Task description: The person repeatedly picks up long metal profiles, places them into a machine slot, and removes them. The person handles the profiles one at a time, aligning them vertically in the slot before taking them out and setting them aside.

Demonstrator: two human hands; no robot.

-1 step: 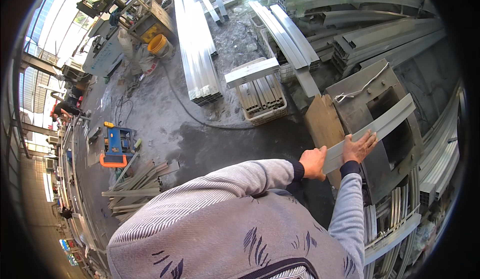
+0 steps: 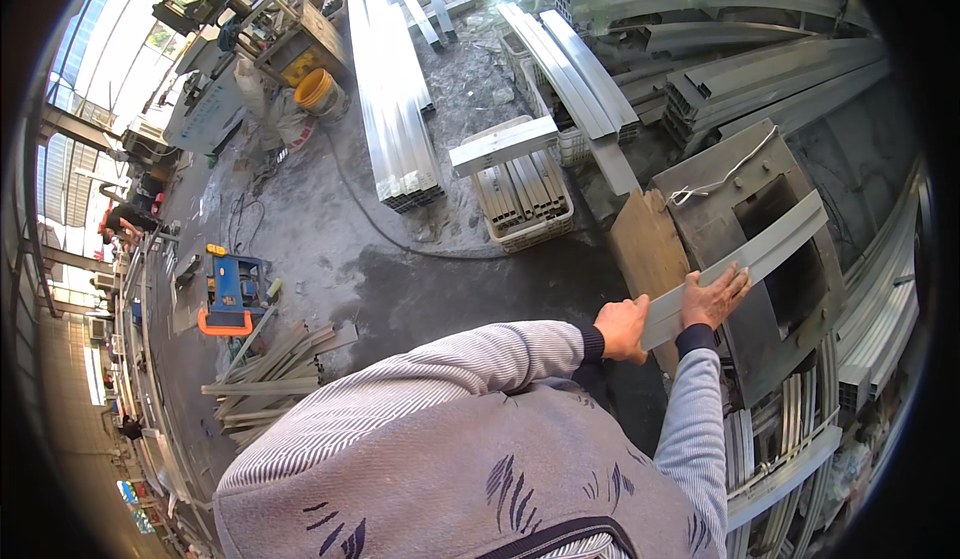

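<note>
Both hands were on a flat grey aluminium strip point(image 2: 760, 249) lying diagonally across the open top of a grey metal machine housing point(image 2: 700, 184). The left hand point(image 2: 622, 328) was clenched around the near end; the right hand point(image 2: 712, 297) lay flat on top, fingers spread, pressing without gripping. Looked to me like the feeding or positioning step, so the next move would call for keeping the strip level and lined up. Container-wise, the white plastic crate point(image 2: 530, 229) on the floor held short aluminium profiles packed side by side, with one loose profile point(image 2: 503, 145) lying across its rim. The yellow bucket point(image 2: 315, 89) farther off: contents unclear.
</note>
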